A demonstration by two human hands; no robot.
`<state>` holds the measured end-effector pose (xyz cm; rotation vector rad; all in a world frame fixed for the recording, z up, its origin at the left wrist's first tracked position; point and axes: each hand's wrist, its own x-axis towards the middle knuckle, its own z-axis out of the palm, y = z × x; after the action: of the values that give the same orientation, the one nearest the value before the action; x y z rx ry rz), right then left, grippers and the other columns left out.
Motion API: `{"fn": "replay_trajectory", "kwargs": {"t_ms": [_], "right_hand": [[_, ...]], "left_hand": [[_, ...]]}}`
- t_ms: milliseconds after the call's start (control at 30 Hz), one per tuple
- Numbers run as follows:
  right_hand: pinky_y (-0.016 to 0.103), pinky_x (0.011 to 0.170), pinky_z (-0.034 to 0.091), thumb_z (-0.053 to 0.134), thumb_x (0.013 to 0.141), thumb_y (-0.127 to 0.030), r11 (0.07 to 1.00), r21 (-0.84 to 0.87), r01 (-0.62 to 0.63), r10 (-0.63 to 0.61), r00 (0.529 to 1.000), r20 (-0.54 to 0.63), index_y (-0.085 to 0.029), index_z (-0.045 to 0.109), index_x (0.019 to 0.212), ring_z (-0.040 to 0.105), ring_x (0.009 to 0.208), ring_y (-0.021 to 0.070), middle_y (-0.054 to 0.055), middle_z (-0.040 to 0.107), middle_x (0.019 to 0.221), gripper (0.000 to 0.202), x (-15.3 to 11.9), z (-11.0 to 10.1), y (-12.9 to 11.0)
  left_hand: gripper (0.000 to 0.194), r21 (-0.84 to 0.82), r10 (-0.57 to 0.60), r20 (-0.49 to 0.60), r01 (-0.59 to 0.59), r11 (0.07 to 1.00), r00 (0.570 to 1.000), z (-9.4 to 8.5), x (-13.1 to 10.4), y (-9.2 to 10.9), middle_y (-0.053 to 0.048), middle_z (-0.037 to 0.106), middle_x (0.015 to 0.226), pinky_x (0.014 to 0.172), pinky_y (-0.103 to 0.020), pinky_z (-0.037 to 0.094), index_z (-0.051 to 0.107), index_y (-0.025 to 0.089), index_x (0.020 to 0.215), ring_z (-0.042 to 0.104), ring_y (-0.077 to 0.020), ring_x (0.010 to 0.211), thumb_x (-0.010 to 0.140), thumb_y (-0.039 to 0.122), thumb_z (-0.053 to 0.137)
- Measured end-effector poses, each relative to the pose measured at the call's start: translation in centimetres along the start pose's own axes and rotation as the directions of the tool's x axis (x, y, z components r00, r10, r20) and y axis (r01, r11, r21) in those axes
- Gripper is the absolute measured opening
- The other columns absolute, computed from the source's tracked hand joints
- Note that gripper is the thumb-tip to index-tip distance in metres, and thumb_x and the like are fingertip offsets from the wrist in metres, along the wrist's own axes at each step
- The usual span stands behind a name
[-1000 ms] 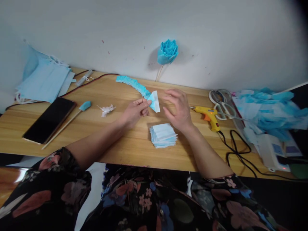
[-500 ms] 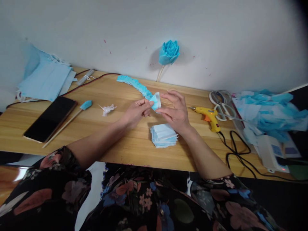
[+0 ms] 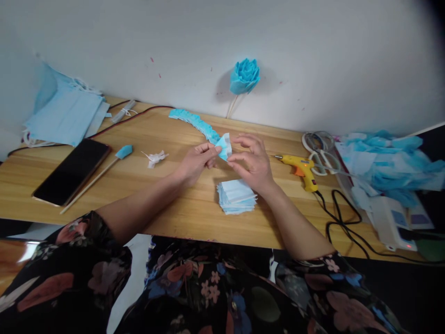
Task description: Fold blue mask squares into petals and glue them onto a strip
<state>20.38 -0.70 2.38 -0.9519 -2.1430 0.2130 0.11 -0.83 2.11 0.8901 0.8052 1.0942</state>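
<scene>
Between thumb and fingers, my left hand pinches a small blue-and-white folded piece above the table. My right hand is at the right edge of that piece, its thumb and fingers apart, the thumb tip close to the lower corner. Behind my left hand, a curved row of folded blue pieces lies on the table. A stack of pale blue squares sits below my right hand. A blue layered flower on a stick leans against the wall.
On the left are masks, a phone, a blue-tipped stick and a white scrap. On the right are a yellow glue gun with its cord, scissors, blue scraps and a white power box.
My right thumb has shifted slightly away from the folded piece, and the piece has tilted a little. My left hand keeps its pinch.
</scene>
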Motion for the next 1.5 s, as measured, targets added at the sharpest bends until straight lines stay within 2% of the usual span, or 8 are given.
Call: {"fn": "replay_trajectory", "kwargs": {"t_ms": [133, 333, 533, 700, 833, 1133, 1333, 1500], "right_hand": [[0.061, 0.112, 0.047, 0.070, 0.094, -0.032, 0.999, 0.030, 0.044, -0.043, 0.998, -0.036, -0.036, 0.072, 0.100, 0.058, 0.134, 0.0310, 0.002, 0.067, 0.136, 0.008, -0.1, -0.1, 0.2], [0.069, 0.121, 0.037, 0.079, 0.087, -0.048, 0.999, -0.011, 0.039, -0.038, 0.997, 0.070, -0.040, 0.070, 0.116, 0.050, 0.144, 0.0363, 0.002, 0.061, 0.148, 0.031, 0.3, -0.8, 0.8], [0.067, 0.122, 0.038, 0.065, 0.098, -0.034, 0.993, -0.087, 0.082, -0.081, 0.997, 0.015, -0.040, 0.071, 0.115, 0.050, 0.145, 0.0330, 0.000, 0.060, 0.148, 0.019, 0.2, -0.8, 0.8], [0.062, 0.118, 0.045, 0.065, 0.098, -0.031, 0.970, -0.090, 0.228, -0.232, 0.972, -0.038, -0.037, 0.074, 0.108, 0.053, 0.140, 0.0312, -0.001, 0.064, 0.144, 0.015, 0.0, 0.1, 1.3], [0.057, 0.112, 0.051, 0.068, 0.097, -0.028, 0.952, -0.119, 0.281, -0.295, 0.947, -0.123, -0.035, 0.075, 0.102, 0.058, 0.134, 0.0289, -0.001, 0.067, 0.139, 0.011, 0.0, 0.6, 1.5], [0.060, 0.112, 0.048, 0.070, 0.096, -0.027, 0.980, -0.024, 0.195, -0.197, 0.976, -0.090, -0.037, 0.075, 0.101, 0.059, 0.134, 0.0287, -0.002, 0.068, 0.138, 0.013, -0.2, 0.7, 1.3], [0.053, 0.098, 0.057, 0.072, 0.092, -0.024, 0.994, 0.080, 0.080, -0.067, 0.987, -0.145, -0.034, 0.071, 0.098, 0.063, 0.127, 0.0284, 0.001, 0.069, 0.132, 0.012, -0.4, 1.0, 0.4], [0.057, 0.106, 0.054, 0.073, 0.092, -0.025, 0.990, 0.140, 0.006, 0.020, 0.983, -0.185, -0.033, 0.067, 0.103, 0.067, 0.122, 0.0275, 0.002, 0.071, 0.127, 0.015, -0.4, 1.1, -0.3]], "left_hand": [[0.035, -0.013, 0.000, -0.004, 0.000, 1.000, 1.000, -0.1, 0.1, -0.2, 0.008, 0.045, 0.050, 0.064, -0.024, 0.048, 0.060, 0.017, 0.068, 0.041, -0.0065, 0.049, 0.086, 0.034, 0.083], [0.040, -0.054, -0.042, 0.012, 0.043, 0.998, 0.999, -0.1, 0.0, 0.2, 0.009, 0.042, 0.050, 0.064, -0.023, 0.048, 0.057, 0.018, 0.065, 0.041, -0.0063, 0.049, 0.086, 0.038, 0.084], [0.041, -0.092, -0.067, 0.045, 0.071, 0.993, 0.997, -0.2, 0.0, 0.0, 0.009, 0.042, 0.050, 0.066, -0.023, 0.049, 0.054, 0.018, 0.066, 0.041, -0.0059, 0.049, 0.087, 0.038, 0.084], [0.041, -0.062, -0.047, 0.053, 0.050, 0.997, 0.998, -0.2, 0.0, -0.4, 0.009, 0.043, 0.051, 0.065, -0.024, 0.049, 0.056, 0.018, 0.069, 0.042, -0.0064, 0.049, 0.083, 0.041, 0.086], [0.041, -0.030, -0.018, 0.050, 0.020, 0.999, 0.999, -0.2, 0.0, -0.4, 0.009, 0.044, 0.051, 0.066, -0.024, 0.048, 0.058, 0.017, 0.069, 0.041, -0.0062, 0.050, 0.081, 0.043, 0.088], [0.040, -0.029, 0.025, 0.033, -0.024, 0.999, 0.999, -0.2, 0.1, -0.6, 0.009, 0.046, 0.051, 0.063, -0.023, 0.047, 0.060, 0.017, 0.069, 0.041, -0.0060, 0.050, 0.080, 0.043, 0.088], [0.038, -0.010, 0.041, 0.022, -0.041, 0.999, 0.999, -0.2, 0.1, -0.7, 0.008, 0.046, 0.050, 0.063, -0.024, 0.047, 0.060, 0.017, 0.068, 0.042, -0.0063, 0.049, 0.082, 0.041, 0.086], [0.037, 0.002, 0.047, -0.002, -0.047, 0.999, 0.999, 0.0, 0.0, -0.6, 0.008, 0.047, 0.051, 0.064, -0.024, 0.047, 0.060, 0.017, 0.068, 0.042, -0.0061, 0.050, 0.084, 0.038, 0.085]]}}
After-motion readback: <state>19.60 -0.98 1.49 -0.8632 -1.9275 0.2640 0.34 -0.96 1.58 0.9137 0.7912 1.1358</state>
